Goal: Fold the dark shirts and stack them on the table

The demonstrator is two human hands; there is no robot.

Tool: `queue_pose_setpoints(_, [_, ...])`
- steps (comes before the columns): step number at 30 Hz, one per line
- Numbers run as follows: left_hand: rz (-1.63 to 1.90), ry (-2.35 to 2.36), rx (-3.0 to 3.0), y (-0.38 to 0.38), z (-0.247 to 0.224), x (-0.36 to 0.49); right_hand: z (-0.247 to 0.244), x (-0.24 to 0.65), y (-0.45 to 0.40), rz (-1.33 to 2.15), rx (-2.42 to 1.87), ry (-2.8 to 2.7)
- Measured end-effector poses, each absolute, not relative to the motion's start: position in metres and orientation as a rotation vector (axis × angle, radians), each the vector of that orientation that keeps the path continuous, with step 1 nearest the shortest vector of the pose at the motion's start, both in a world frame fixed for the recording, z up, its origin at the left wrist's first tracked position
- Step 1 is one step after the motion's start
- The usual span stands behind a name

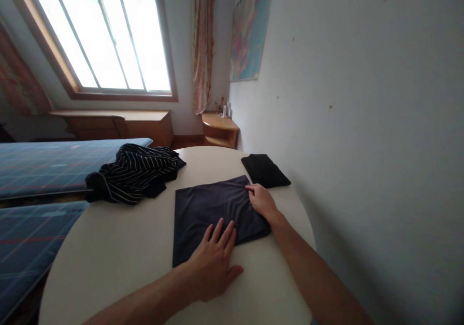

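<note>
A dark grey-blue cloth (pixel 206 209), folded into a rough rectangle, lies flat on the round cream table (pixel 145 238). My left hand (pixel 213 262) rests palm down over its near edge, fingers spread on the fabric and thumb on the tabletop. At the cloth's far right corner, my right hand (pixel 260 199) has its fingers curled together, with the fingertips on the fabric edge. Small creases run through the cloth beside those fingertips. Just beyond my right hand sits a folded black cloth (pixel 266 170).
A crumpled black garment with white stripes (pixel 137 173) lies at the table's far left edge. Beds with blue plaid covers (pixel 32 233) stand to the left. A white wall (pixel 348 146) runs close along the right side. A corner shelf (pixel 219 122) stands behind the table.
</note>
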State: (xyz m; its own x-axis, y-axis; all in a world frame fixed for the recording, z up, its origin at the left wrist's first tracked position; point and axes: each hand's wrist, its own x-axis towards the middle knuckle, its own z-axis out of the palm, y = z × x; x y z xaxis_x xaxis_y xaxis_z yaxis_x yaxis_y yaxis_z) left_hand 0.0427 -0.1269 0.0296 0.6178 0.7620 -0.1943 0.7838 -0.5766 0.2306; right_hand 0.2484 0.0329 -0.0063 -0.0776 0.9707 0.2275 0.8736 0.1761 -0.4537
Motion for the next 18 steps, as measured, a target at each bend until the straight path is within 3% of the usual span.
queue_pose_setpoints(18, [0.127, 0.985, 2.545, -0.135, 0.040, 0.026, -0.011, 0.251, 0.036, 0.277, -1.665, -2.005])
